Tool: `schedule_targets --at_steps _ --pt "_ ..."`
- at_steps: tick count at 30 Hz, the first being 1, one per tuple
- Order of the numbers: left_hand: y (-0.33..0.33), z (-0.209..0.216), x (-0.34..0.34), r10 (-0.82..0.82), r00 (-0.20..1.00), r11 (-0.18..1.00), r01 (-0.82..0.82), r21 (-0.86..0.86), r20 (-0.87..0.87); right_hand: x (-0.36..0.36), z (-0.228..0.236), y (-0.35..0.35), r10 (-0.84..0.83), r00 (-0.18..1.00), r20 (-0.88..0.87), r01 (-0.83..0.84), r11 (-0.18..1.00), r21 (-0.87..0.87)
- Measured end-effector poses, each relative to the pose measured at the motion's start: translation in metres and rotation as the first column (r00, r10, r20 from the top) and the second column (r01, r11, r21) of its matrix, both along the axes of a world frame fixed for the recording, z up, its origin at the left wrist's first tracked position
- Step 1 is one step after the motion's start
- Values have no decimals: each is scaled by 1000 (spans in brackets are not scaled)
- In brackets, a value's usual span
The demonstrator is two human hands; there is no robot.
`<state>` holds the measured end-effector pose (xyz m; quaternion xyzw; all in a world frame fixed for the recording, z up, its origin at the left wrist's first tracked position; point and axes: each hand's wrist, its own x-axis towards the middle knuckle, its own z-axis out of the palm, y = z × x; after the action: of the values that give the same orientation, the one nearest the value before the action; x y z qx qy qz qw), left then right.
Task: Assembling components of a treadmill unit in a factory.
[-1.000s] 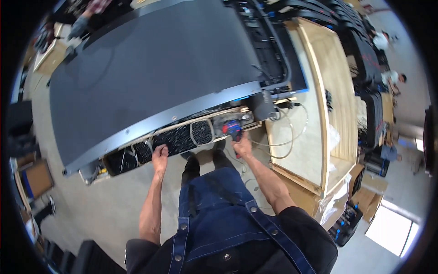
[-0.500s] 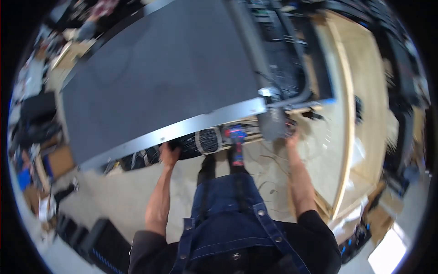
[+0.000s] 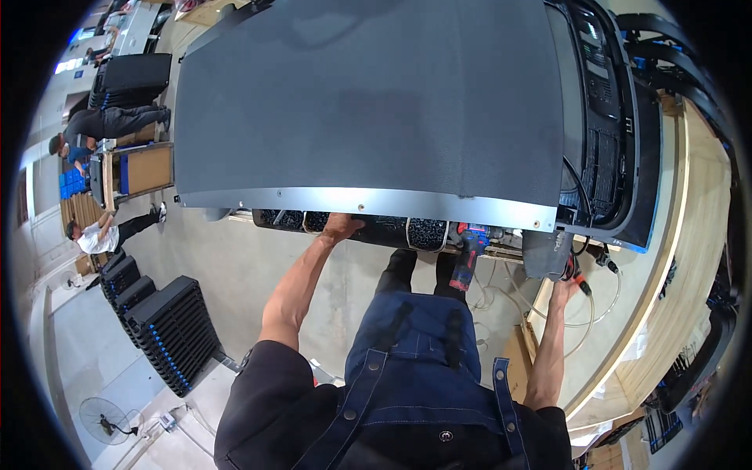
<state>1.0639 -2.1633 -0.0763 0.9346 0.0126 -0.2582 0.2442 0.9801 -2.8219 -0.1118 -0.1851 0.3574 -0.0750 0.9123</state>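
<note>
A large machine like a treadmill deck, with a wide dark-grey belt surface (image 3: 360, 117) and a silver side rail (image 3: 407, 203), lies before me. My left hand (image 3: 342, 226) reaches to the rail's near edge, thumb stretched out over a black roll-like part (image 3: 382, 233); its other fingers are hidden beneath the rail. My right hand (image 3: 562, 290) is at the dark-grey end cover (image 3: 546, 254), beside a cable with a red-and-black connector (image 3: 580, 280). Its fingers are mostly hidden there. Between my hands a red-and-blue cordless drill (image 3: 468, 258) rests under the rail.
A black frame with ribbed panels (image 3: 603, 149) adjoins the belt's right end. At the right stands a wooden crate (image 3: 677, 204). Thin loose cables lie on the floor. Stacked black parts (image 3: 176, 329) and a floor fan (image 3: 106, 421) are at lower left; other people work beyond them.
My view has shifted and sharpened; the deck now sits farther right and more level in the picture. Both hands stay at the deck's near edge.
</note>
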Motion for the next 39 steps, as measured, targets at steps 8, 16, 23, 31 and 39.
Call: schedule_targets --at_steps 8,16,23,31,39 --pt "18 -2 6 132 986 926 -158 -343 -101 -82 216 57 -273 871 -408 -271 426 -863" --pt "48 9 -4 58 589 112 -806 -581 -806 -192 342 65 -114 952 283 223 894 -388" --pt "43 -6 -7 20 518 -87 -851 -518 -855 -169 389 114 -612 636 470 676 736 44" --pt "35 -13 -25 124 478 -241 -836 -493 -870 -107 427 156 -448 731 515 584 801 -130" --pt "22 35 -40 93 502 -299 -810 -505 -860 -39 426 229 -65 844 533 157 979 -129"
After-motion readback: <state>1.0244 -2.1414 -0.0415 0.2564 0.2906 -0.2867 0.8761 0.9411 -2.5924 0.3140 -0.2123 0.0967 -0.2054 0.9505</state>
